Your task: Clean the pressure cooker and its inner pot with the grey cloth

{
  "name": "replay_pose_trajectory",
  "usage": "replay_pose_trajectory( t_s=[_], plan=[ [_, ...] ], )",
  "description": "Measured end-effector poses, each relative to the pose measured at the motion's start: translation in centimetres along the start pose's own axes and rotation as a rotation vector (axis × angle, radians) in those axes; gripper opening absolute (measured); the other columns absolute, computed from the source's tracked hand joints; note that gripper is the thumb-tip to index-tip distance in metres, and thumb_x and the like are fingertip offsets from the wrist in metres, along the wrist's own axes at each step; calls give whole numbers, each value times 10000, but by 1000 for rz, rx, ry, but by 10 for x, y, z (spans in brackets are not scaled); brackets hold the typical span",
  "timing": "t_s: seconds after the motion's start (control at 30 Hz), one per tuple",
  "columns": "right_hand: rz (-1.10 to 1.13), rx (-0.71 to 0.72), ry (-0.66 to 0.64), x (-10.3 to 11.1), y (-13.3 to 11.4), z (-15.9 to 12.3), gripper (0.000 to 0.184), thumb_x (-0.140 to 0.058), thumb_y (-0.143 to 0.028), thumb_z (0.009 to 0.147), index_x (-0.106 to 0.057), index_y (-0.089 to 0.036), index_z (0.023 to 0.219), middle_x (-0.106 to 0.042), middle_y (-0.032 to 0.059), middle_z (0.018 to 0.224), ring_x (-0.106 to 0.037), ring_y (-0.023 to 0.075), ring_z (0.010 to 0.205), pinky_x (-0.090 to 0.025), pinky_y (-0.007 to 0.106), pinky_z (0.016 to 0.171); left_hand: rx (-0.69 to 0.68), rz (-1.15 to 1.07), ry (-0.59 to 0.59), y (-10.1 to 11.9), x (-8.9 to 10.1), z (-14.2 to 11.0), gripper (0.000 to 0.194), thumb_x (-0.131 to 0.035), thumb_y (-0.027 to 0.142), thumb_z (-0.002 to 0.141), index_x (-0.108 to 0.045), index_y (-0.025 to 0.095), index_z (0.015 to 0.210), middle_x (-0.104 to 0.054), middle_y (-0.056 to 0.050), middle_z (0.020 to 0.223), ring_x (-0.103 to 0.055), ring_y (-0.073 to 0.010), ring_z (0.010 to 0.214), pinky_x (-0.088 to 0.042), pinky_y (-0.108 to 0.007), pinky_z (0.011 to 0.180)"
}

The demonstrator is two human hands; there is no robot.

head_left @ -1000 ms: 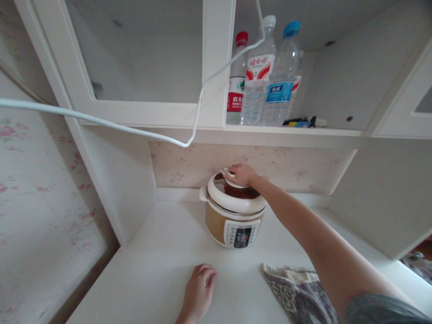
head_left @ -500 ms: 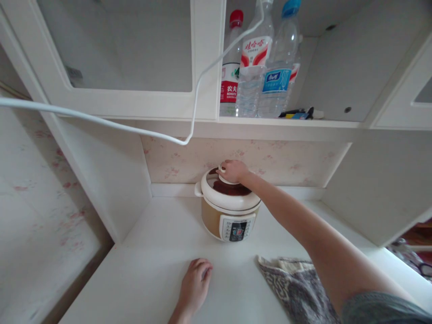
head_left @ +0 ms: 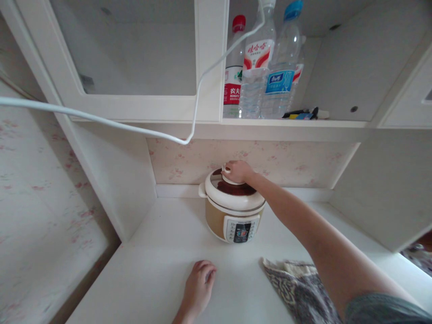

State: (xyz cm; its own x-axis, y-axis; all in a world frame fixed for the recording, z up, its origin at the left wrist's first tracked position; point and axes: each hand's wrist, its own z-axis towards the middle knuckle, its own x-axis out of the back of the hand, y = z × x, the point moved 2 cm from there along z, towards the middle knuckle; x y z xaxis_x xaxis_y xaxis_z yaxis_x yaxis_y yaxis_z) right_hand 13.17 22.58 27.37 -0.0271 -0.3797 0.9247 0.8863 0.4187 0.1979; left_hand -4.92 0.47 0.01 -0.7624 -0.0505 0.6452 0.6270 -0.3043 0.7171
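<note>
A cream and gold electric cooker [head_left: 214, 219] stands on the white counter against the back wall, its control panel [head_left: 241, 230] facing me. My right hand [head_left: 239, 172] reaches over its top, fingers wrapped round the knob of the brown and cream lid [head_left: 236, 202]. The lid sits on the cooker, and my hand hides most of the knob. In front of the cooker, my left hand [head_left: 199, 285] rests low over the counter with its fingers curled in and the thumb near them. Nothing shows in it.
A patterned grey cloth [head_left: 300, 288] lies on the counter under my right forearm. Several plastic bottles [head_left: 258, 85] stand on the open shelf above. A white cable [head_left: 135, 129] hangs across the view before the cabinet [head_left: 209, 67]. A side panel [head_left: 118, 180] bounds the left.
The whole view has shifted slightly, so everything appears a little further right. My right hand keeps its grip on the lid knob, and my left hand stays curled.
</note>
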Motion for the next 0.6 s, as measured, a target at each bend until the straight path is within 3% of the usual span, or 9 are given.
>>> replay_pose_trajectory(
  t_s=[0.2, 0.6],
  plan=[
    [-11, 50, 48, -1, 11, -13, 457, -315, -479, 931, -642, -198, 1083, -651, 111, 1117, -588, 250, 1034, -418, 329, 851, -5, 14, 6, -2, -1, 4, 244, -459, 284, 902, -693, 218, 881, -674, -77, 957, -602, -208, 955, -490, -355, 873],
    [36, -65, -21, -7, 4, -7, 466, -309, -450, 932, -637, -188, 1134, -620, 143, 1180, -584, 301, 1046, -423, 392, 874, 7, 47, -8, -1, -3, 4, 245, -451, 285, 910, -688, 225, 903, -668, -65, 970, -584, -207, 977, -473, -360, 888]
  ],
)
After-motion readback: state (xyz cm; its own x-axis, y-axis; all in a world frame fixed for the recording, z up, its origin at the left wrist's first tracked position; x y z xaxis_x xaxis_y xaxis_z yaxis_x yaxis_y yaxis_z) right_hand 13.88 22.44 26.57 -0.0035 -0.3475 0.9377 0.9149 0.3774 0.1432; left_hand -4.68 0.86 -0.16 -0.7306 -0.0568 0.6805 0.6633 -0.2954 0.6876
